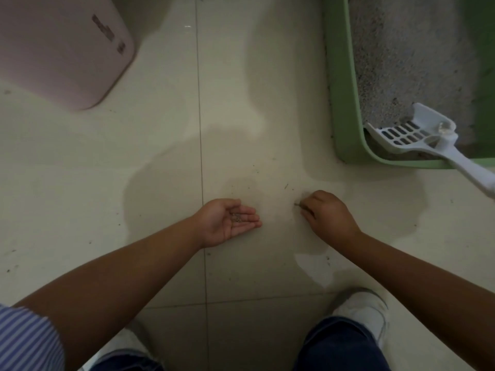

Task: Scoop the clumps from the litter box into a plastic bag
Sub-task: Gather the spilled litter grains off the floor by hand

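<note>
A green litter box (pixel 341 84) with grey litter (pixel 401 57) stands at the top right. A white slotted scoop (pixel 417 136) lies across its near corner, handle sticking out over the floor to the right. My left hand (pixel 227 220) is held palm up just above the floor, cupping a few litter grains (pixel 237 217). To its right, my right hand (pixel 326 212) is knuckles up and pinches a small litter bit (pixel 296 204) at the floor. No plastic bag is in view.
A pink rounded container (pixel 61 46) stands at the top left. Pale floor tiles (pixel 160 156) carry scattered litter specks around the hands. My white shoe (pixel 367 309) and dark trouser knees sit at the bottom edge.
</note>
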A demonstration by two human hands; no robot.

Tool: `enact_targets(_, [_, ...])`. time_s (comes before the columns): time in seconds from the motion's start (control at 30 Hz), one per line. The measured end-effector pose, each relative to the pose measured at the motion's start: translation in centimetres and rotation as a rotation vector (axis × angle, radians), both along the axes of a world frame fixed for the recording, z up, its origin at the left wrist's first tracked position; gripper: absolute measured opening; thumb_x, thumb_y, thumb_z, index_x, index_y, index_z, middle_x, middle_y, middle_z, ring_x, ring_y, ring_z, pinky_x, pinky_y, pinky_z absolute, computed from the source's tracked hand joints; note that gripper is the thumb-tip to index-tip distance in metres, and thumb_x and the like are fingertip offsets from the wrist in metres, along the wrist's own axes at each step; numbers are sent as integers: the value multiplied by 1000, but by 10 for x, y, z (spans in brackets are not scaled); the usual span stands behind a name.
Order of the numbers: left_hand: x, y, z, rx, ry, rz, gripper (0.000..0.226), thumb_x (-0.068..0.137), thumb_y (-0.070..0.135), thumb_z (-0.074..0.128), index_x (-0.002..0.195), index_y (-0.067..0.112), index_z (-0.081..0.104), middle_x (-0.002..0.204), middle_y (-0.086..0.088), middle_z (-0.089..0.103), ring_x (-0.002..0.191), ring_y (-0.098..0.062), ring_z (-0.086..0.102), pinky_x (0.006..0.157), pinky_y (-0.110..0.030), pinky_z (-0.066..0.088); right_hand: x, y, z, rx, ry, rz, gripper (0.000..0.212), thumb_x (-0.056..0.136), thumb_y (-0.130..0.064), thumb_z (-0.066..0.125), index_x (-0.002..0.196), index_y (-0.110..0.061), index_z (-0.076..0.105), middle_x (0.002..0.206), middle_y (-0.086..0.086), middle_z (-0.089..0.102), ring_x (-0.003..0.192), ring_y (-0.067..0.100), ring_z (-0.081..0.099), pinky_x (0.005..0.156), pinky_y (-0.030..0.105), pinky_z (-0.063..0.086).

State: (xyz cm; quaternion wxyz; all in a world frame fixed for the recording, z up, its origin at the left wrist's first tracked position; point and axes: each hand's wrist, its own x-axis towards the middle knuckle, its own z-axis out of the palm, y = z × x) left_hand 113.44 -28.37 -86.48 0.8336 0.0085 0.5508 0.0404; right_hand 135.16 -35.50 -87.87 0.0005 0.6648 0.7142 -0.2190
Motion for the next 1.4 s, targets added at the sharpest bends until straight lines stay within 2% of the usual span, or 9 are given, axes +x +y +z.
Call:
enact_targets(0.17, [1, 0, -1, 0, -1, 10, 40, 100, 15, 32, 82, -10, 56, 60, -21, 67, 54, -29, 69, 48, -26, 57, 4, 4, -5, -58, -34, 114, 31, 34, 10, 87, 49, -1, 62, 48, 12, 55, 40, 26, 55, 39, 16, 44])
enact_targets(0.4, [4, -2, 1, 3, 0, 19, 41, 100, 16, 32, 80, -10, 56, 60, -21, 67, 53, -29, 69, 49, -27, 56, 1, 2, -5, 73, -110, 208, 7, 53, 4, 56, 56, 0, 61, 53, 14, 56, 43, 29, 55, 37, 19, 41])
enact_targets(0.47, [3, -2, 1, 5, -2, 25, 40, 100, 16, 32, 81, -11, 56, 59, -21, 67, 53, -29, 69, 48, -27, 56, -1, 4, -4, 47, -109, 175, 10, 51, 7, 64, 56, -1, 61, 54, 13, 56, 43, 28, 56, 37, 20, 41])
enact_targets(0.6, [4, -2, 0, 10, -1, 31, 40, 100, 16, 31, 82, -10, 56, 59, -20, 67, 53, -29, 69, 49, -27, 57, -16, 12, 8, 47, 185, -106, 9, 66, 0, 65, 60, 4, 60, 59, 17, 59, 53, 30, 58, 51, 27, 42])
enact_targets(0.77, [6, -5, 3, 8, -30, -60, 40, 100, 16, 31, 83, -8, 57, 62, -19, 68, 56, -26, 70, 55, -27, 57, -34, 20, 37, -215, 536, -86, 36, 84, -22, 47, 100, 0, 71, 85, -1, 63, 67, 4, 53, 67, 0, 38])
enact_targets(0.97, [2, -13, 3, -38, -56, -157, 42, 100, 15, 30, 79, -9, 57, 59, -18, 66, 55, -28, 69, 51, -25, 56, 7, 19, 12, 19, 129, -152, 19, 73, -6, 58, 80, 7, 70, 74, 24, 65, 68, 37, 64, 67, 34, 51])
enact_targets(1.17, [1, -15, 0, -38, -36, -138, 40, 99, 14, 30, 80, -10, 57, 58, -19, 67, 55, -29, 69, 52, -26, 56, -2, 13, -6, 114, 51, 95, 21, 74, -14, 56, 66, 2, 69, 66, 16, 62, 59, 32, 61, 56, 30, 52])
enact_targets(1.27, [0, -12, 0, -23, -27, -123, 40, 99, 14, 31, 79, -10, 57, 58, -19, 66, 55, -28, 69, 52, -26, 56, -2, 11, -12, 109, 28, 163, 8, 63, 3, 72, 60, 3, 65, 62, 18, 60, 55, 32, 59, 46, 30, 51])
enact_targets(1.4, [1, -8, 1, -8, -20, -102, 40, 99, 14, 31, 80, -9, 57, 58, -19, 66, 55, -28, 69, 50, -25, 56, 12, 4, -12, 101, 34, 174, 18, 53, 10, 80, 58, 4, 65, 60, 17, 60, 53, 32, 58, 44, 29, 51])
